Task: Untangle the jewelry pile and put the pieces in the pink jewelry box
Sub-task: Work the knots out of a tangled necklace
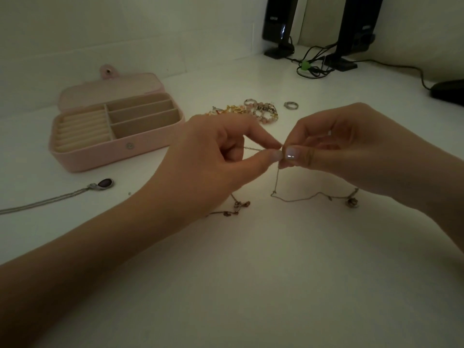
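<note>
Spreading dim white desk (251, 285), speakers (278, 23) behind.

Dim room, low light, greenish-grey cast. White desk (251, 285) fills most of view, brightest patch near centre. Pale plain wall (125, 28) behind, meeting desk along back edge. Two black speakers (278, 23) on stands at far right against wall, second speaker (359, 28) right of first. Tangle of black cables (313, 69) between their bases, bound with green tie (304, 65). One cable runs right along desk to dark mouse (449, 92) at right edge.
</note>
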`<state>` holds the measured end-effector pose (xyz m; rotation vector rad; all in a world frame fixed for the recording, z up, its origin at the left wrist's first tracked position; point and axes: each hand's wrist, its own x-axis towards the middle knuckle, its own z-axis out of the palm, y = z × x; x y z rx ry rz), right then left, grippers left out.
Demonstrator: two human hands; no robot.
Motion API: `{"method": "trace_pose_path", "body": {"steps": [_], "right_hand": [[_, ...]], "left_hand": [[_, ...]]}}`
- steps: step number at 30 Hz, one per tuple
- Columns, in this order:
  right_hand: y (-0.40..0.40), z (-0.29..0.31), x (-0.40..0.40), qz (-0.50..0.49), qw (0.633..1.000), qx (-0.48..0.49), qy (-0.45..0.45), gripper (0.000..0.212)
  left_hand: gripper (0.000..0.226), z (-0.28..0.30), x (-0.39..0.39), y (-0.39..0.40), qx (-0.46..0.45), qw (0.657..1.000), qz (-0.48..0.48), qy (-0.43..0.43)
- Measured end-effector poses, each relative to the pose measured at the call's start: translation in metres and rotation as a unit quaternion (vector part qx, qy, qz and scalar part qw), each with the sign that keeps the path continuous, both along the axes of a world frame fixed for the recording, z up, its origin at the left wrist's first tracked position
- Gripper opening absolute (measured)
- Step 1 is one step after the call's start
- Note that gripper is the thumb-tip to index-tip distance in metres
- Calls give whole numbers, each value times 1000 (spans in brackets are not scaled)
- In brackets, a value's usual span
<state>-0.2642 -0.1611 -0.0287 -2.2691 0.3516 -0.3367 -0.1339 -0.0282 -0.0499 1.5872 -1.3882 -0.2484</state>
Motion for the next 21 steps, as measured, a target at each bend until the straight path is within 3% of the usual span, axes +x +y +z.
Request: {"method": "trace_pose_path", "body": {"steps": [2,8,14,21], "right_hand": [[0,0,0,-3,1000,-3,1,23],[3,0,0,0,1000,-7,-14,25],[1,-3,0,-7,1000,-13,-7,23],[1,-3,2,-36,996,71,-37,11]], "left_hand": [[5,-2,2,-1,-2,1000,12,-13],[13,-3,1,-1,30,999,-11,8],[10,-2,1,-2,34,998,38,-36],[11,1,-4,-2,104,991,8,81]]}}
